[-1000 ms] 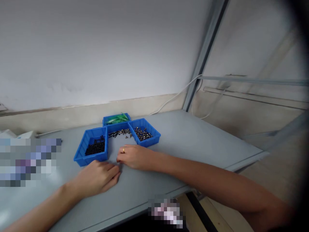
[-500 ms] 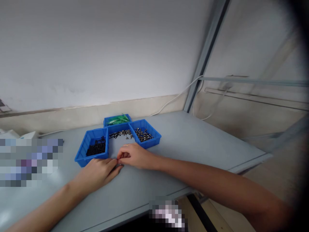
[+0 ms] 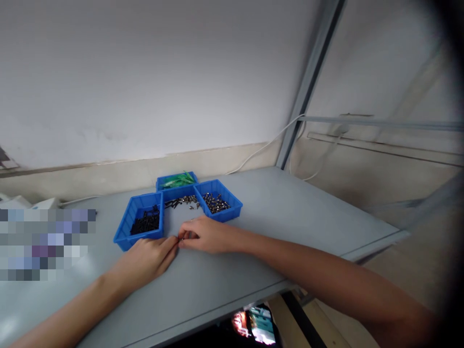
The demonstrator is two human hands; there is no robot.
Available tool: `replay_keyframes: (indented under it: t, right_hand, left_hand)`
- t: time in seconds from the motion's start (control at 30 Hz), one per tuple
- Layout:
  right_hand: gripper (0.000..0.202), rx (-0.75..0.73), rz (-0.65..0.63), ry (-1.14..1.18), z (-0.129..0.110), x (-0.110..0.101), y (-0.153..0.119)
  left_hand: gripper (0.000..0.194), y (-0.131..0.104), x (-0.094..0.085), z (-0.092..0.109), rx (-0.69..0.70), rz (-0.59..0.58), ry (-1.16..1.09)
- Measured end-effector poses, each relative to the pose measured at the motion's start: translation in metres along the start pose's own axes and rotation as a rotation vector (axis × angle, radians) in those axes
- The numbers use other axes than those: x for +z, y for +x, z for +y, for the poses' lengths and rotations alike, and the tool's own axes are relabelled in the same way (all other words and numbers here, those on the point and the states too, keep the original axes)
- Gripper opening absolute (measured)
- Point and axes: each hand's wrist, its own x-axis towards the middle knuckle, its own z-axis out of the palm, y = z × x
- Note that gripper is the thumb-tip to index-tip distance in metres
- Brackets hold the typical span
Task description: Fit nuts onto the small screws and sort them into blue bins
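Note:
Close together over the grey tabletop [image 3: 217, 270], my left hand [image 3: 150, 256] and my right hand [image 3: 203, 235] meet at their fingertips. Both are closed in a pinch around something tiny, mostly hidden by the fingers. Just behind my left hand, a blue bin [image 3: 121, 237] holds small black parts [image 3: 147, 221]. Beyond my right hand, another blue bin [image 3: 232, 212] contains small shiny metal parts [image 3: 216, 203]. Between these bins lie loose black pieces [image 3: 174, 202] and metal pieces [image 3: 188, 198].
At the back, a blue bin [image 3: 158, 183] holds green plastic pieces [image 3: 177, 180]. A white cable [image 3: 250, 157] runs along the wall to a grey metal post [image 3: 308, 82]. Below the table's front edge a lit screen [image 3: 261, 324] shows. White objects [image 3: 45, 204] stand at the far left.
The left thumb has drawn in closer to its fingers, and the right fingertips have shifted slightly. My hands stay together in the same place. The bins have not moved.

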Motion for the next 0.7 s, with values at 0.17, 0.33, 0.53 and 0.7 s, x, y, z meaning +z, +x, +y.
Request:
replay_keyframes:
  t: [0.17, 0.33, 0.53, 0.7]
  right_hand:
    - [0.022, -0.064, -0.016, -0.137, 0.0026, 0.0012, 0.0003]
    - [0.012, -0.101, 0.027, -0.171, 0.0037, 0.0035, 0.0006]
    - [0.017, -0.102, 0.015, -0.168, 0.0037, 0.0043, 0.0007]
    - [0.027, -0.128, 0.004, -0.227, 0.0037, 0.0054, 0.0011]
  left_hand:
    - [0.029, -0.0004, -0.0024, 0.0009, -0.008, -0.04, 0.002]
    - [0.027, -0.0002, -0.0026, -0.0002, -0.006, -0.061, -0.016]
    - [0.027, 0.0003, -0.0004, -0.001, -0.015, -0.038, -0.013]
    - [0.029, 0.0004, -0.0018, 0.0015, -0.049, -0.065, 0.005]
